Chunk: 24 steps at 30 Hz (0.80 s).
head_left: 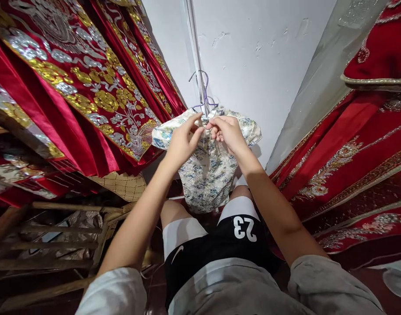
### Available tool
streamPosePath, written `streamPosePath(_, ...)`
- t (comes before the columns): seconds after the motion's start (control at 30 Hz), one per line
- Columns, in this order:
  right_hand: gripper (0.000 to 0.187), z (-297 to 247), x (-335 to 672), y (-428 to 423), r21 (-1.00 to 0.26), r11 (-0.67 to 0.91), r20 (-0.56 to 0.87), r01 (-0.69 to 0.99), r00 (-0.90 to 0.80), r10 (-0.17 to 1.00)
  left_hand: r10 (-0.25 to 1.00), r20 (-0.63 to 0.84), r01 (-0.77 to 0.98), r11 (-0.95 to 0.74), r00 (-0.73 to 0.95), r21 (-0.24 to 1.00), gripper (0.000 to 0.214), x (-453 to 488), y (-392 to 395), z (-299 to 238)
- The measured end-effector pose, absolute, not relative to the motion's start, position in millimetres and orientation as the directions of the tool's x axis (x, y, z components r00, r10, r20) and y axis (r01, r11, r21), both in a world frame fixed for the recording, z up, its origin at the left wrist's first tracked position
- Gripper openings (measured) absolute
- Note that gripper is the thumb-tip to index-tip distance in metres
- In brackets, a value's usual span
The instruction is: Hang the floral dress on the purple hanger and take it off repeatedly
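Note:
A small floral silk dress (208, 170), cream with blue and green print, hangs on a wire hanger (203, 94) from a metal rail (194, 48) against the white wall. My left hand (182, 140) pinches the dress collar from the left, fingers closed on the fabric. My right hand (227, 131) grips the collar from the right, fingers curled tight. Both hands meet at the neckline just under the hanger hook. What sits between the fingertips is too small to make out.
Red garments with gold and silver embroidery (85, 83) hang at the left, and more red embroidered cloth (351, 166) at the right. A wooden frame (56, 236) stands low on the left. My knees and black shorts (220, 245) are below the dress.

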State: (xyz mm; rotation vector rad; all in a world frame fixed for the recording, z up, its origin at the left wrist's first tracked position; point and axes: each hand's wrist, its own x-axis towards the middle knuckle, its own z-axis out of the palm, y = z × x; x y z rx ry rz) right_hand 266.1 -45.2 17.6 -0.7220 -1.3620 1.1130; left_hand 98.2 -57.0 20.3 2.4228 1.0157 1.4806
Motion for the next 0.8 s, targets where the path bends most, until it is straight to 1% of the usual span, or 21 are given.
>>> streamPosePath(0.07,0.027,17,268,-43,-0.901,0.400,0.423,-0.171,-0.131,0.897,0.583,0.742,0.488,-0.778,0.330,0.395,0.018,102,-51,42)
streamPosePath(0.17,0.030,6,267,-45,-0.881,0.457,0.470,-0.125,-0.120,0.874,0.558,0.758,0.518,-0.783,0.338,0.345,0.021,104,-51,49)
streamPosePath(0.27,0.034,-10,264,-51,-0.866,0.493,0.499,-0.082,-0.085,0.862,0.541,0.776,0.538,-0.781,0.325,0.319,0.024,106,-54,38)
streamPosePath(0.37,0.033,-17,261,-49,-0.879,0.466,0.472,-0.102,-0.042,0.881,0.531,0.795,0.544,-0.777,0.294,0.318,0.026,108,-51,21)
streamPosePath(0.43,0.031,-17,259,-43,-0.888,0.442,0.450,-0.122,-0.037,0.892,0.507,0.812,0.544,-0.785,0.290,0.296,0.024,111,-49,16)
streamPosePath(0.47,0.031,-18,258,-39,-0.893,0.433,0.440,-0.119,-0.038,0.897,0.489,0.830,0.544,-0.788,0.270,0.287,0.021,113,-49,16)
streamPosePath(0.53,0.032,-25,255,-34,-0.907,0.413,0.416,-0.082,-0.017,0.909,0.444,0.881,0.548,-0.784,0.166,0.292,0.019,115,-52,25)
streamPosePath(0.6,0.033,-36,252,-33,-0.920,0.387,0.386,-0.060,0.013,0.922,0.394,0.919,0.539,-0.779,0.026,0.319,0.024,114,-58,43)
streamPosePath(0.63,0.032,-42,251,-35,-0.922,0.382,0.382,-0.067,0.019,0.924,0.379,0.925,0.524,-0.786,-0.014,0.330,0.026,113,-61,53)
streamPosePath(0.67,0.032,-47,251,-38,-0.918,0.388,0.388,-0.088,0.016,0.922,0.380,0.925,0.503,-0.796,-0.018,0.337,0.025,110,-64,62)
streamPosePath(0.73,0.030,-49,252,-45,-0.895,0.424,0.429,-0.137,-0.012,0.903,0.436,0.895,0.462,-0.815,0.093,0.349,0.015,104,-66,74)
streamPosePath(0.8,0.030,-42,254,-51,-0.866,0.478,0.486,-0.143,-0.018,0.874,0.519,0.804,0.462,-0.812,0.291,0.358,0.007,99,-63,74)
